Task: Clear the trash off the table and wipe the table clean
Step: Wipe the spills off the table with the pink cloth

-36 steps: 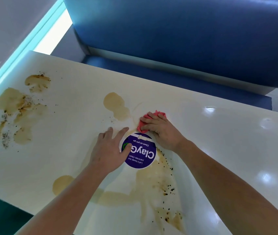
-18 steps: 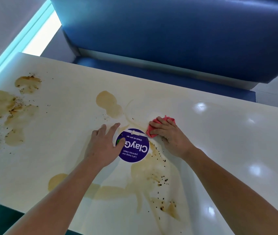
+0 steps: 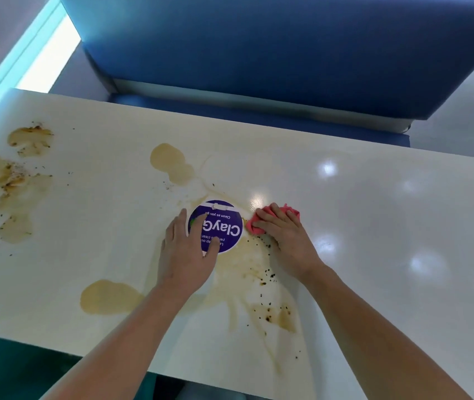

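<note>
A cream table point(image 3: 374, 226) carries brown liquid stains and dark crumbs. One stain point(image 3: 172, 163) lies beyond the middle, several blotches point(image 3: 13, 192) sit at the far left, and a streaked patch with crumbs point(image 3: 261, 287) runs toward the near edge. A round purple sticker point(image 3: 224, 226) with white lettering lies flat at the centre. My left hand point(image 3: 189, 255) rests on the sticker's left side with straight fingers. My right hand point(image 3: 284, 235) presses a crumpled pink cloth point(image 3: 258, 225) onto the table just right of the sticker.
A blue padded bench point(image 3: 258, 53) stands behind the table's far edge. A bright window strip point(image 3: 42, 62) runs along the upper left. Another brown puddle point(image 3: 108, 297) sits near the front edge, left of my left forearm. The table's right half shines with light reflections.
My right hand has slid the pink cloth rightward, from beyond the sticker to its right side. My left hand has shifted further onto the sticker.
</note>
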A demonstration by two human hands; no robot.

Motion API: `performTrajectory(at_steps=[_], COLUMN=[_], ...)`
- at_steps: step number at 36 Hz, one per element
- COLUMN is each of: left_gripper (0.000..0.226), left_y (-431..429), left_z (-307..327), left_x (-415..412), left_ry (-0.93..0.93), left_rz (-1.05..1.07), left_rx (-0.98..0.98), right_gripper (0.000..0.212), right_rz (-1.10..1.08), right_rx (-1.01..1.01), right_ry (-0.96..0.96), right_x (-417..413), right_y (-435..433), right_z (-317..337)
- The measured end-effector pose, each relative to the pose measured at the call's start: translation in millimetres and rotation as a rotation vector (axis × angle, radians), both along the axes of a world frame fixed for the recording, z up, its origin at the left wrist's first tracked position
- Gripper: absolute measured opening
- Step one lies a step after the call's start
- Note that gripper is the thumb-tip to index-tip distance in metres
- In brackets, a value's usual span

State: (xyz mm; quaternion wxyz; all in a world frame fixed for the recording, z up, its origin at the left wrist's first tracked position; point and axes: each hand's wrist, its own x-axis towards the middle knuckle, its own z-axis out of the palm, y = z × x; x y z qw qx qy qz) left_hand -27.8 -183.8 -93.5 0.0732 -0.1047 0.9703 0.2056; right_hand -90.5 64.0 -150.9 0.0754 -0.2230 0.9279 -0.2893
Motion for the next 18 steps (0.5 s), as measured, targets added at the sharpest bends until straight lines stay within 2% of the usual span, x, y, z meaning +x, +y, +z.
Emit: performTrajectory(at_steps=[5, 12, 18], left_gripper=[0.062, 0.065, 0.067], left_y=[-2, -8, -4], left_z=[-1, 2, 5], left_x=[7, 15, 20], left_ry=[-0.060, -0.107, -0.105], left_rz=[0.015, 0.053, 0.075], left_rx=[-0.052, -0.071, -0.058], right_gripper=[0.037, 0.052, 0.046], right_rz=[-0.017, 0.076, 0.032], right_rx=[0.006, -0.016, 0.117], right_ry=[0.010, 0.007, 0.029], right_x=[-16, 10, -3], right_y=[-16, -4, -19], right_z=[0, 6, 3])
